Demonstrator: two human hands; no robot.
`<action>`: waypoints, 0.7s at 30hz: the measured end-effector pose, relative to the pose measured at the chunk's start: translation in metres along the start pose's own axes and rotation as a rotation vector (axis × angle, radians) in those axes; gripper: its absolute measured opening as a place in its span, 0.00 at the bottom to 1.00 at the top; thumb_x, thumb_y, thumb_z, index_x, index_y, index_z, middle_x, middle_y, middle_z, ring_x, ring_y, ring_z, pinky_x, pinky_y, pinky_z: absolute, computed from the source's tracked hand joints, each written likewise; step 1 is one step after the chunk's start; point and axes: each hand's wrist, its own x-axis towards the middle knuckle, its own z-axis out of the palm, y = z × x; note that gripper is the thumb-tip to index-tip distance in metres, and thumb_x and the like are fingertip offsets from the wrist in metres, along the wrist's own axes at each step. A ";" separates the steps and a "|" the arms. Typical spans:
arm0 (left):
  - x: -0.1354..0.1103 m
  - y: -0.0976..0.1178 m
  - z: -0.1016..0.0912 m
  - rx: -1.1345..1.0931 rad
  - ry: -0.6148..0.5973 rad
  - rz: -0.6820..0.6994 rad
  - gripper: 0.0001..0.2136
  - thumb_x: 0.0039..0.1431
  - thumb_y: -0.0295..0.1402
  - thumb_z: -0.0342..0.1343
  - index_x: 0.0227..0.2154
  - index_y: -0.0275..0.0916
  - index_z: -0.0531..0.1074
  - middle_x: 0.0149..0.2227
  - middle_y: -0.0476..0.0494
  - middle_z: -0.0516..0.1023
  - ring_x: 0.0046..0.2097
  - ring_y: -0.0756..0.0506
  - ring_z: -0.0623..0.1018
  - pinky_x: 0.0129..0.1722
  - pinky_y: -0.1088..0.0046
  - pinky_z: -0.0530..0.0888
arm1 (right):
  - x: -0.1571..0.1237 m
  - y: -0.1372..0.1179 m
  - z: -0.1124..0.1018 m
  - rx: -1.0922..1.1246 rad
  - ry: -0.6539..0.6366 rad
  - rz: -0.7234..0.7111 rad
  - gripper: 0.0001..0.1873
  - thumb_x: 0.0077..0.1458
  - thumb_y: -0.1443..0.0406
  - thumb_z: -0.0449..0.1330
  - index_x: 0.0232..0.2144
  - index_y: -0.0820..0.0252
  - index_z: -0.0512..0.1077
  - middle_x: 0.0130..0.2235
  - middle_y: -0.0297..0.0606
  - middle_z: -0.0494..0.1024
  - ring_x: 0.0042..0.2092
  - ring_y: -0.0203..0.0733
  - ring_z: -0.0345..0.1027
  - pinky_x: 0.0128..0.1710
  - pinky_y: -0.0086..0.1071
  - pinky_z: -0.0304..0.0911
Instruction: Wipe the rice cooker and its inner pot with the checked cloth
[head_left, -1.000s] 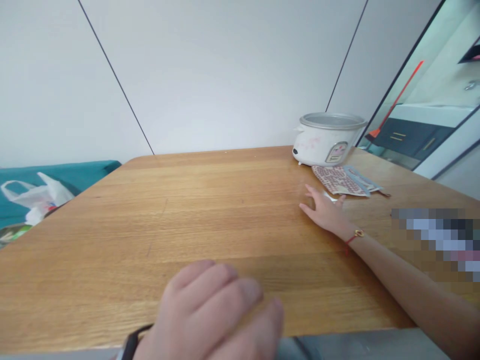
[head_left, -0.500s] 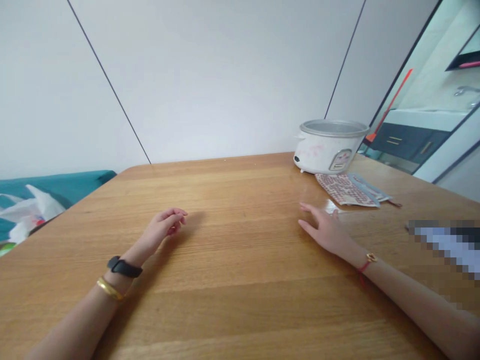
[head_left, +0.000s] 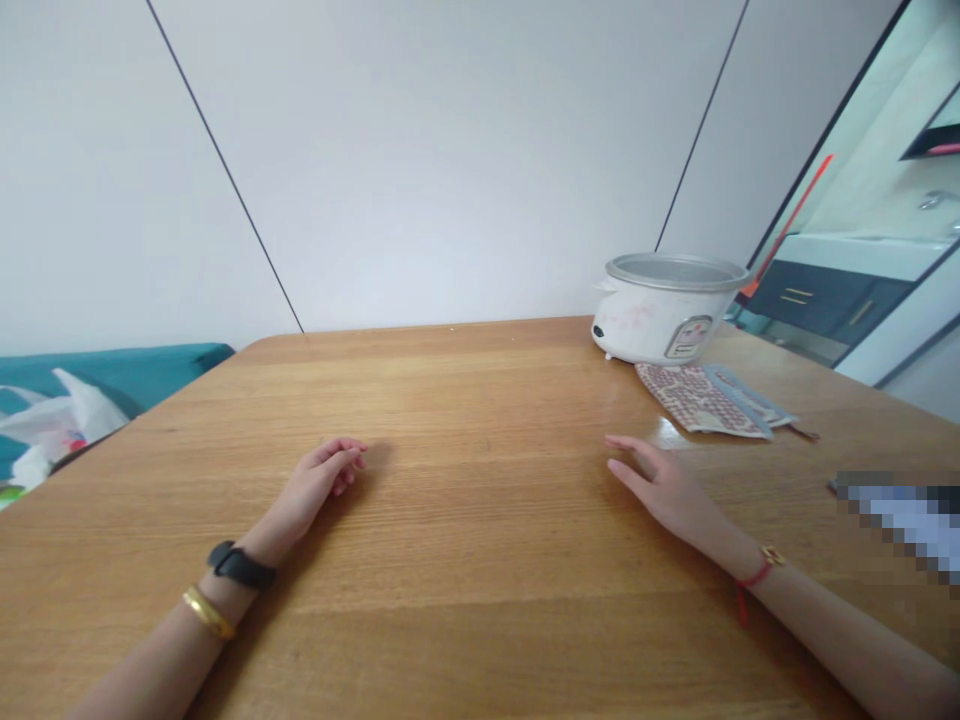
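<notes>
Both of my hands rest on a wooden table (head_left: pixel 465 560). My left hand (head_left: pixel 319 480) lies on its side left of the middle, fingers loosely curled with nothing in them; a black band and a gold bangle sit on that wrist. My right hand (head_left: pixel 664 485) lies flat to the right, fingers stretched out and empty, with a red cord on the wrist. Just beyond its fingertips lie patterned packets (head_left: pixel 709 398).
A white rice cooker (head_left: pixel 664 310) stands at the table's far right corner by the wall. A teal seat with a white plastic bag (head_left: pixel 56 425) is off the left edge. A blurred-out object (head_left: pixel 904 515) lies at the right edge.
My left hand went from close under the camera out onto the table, then settled slightly nearer. My right hand drew back a little from the packets. The view tilted down.
</notes>
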 end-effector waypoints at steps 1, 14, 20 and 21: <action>-0.001 0.000 0.000 0.003 0.000 0.005 0.17 0.47 0.42 0.64 0.34 0.35 0.73 0.26 0.50 0.72 0.24 0.53 0.66 0.21 0.78 0.60 | 0.000 -0.001 -0.001 0.017 0.000 0.011 0.23 0.56 0.50 0.57 0.47 0.56 0.75 0.51 0.46 0.80 0.55 0.55 0.72 0.61 0.54 0.61; -0.006 0.002 0.003 0.057 0.028 0.018 0.23 0.48 0.44 0.64 0.44 0.35 0.71 0.28 0.50 0.74 0.27 0.51 0.68 0.24 0.77 0.62 | 0.000 -0.010 -0.018 0.030 0.047 0.055 0.21 0.57 0.50 0.57 0.42 0.58 0.79 0.32 0.41 0.81 0.34 0.47 0.75 0.35 0.40 0.71; -0.008 0.008 0.006 0.069 0.028 0.003 0.21 0.47 0.44 0.64 0.40 0.36 0.72 0.27 0.50 0.74 0.26 0.51 0.67 0.23 0.76 0.62 | 0.001 0.001 -0.014 0.078 0.044 0.070 0.19 0.56 0.49 0.58 0.39 0.54 0.79 0.42 0.41 0.83 0.43 0.50 0.77 0.47 0.44 0.72; -0.008 0.008 0.006 0.071 0.027 0.003 0.21 0.47 0.44 0.64 0.40 0.36 0.72 0.27 0.50 0.74 0.26 0.51 0.67 0.24 0.76 0.62 | 0.001 0.003 -0.013 0.091 0.045 0.069 0.19 0.56 0.49 0.58 0.39 0.53 0.79 0.43 0.41 0.83 0.45 0.51 0.76 0.50 0.45 0.71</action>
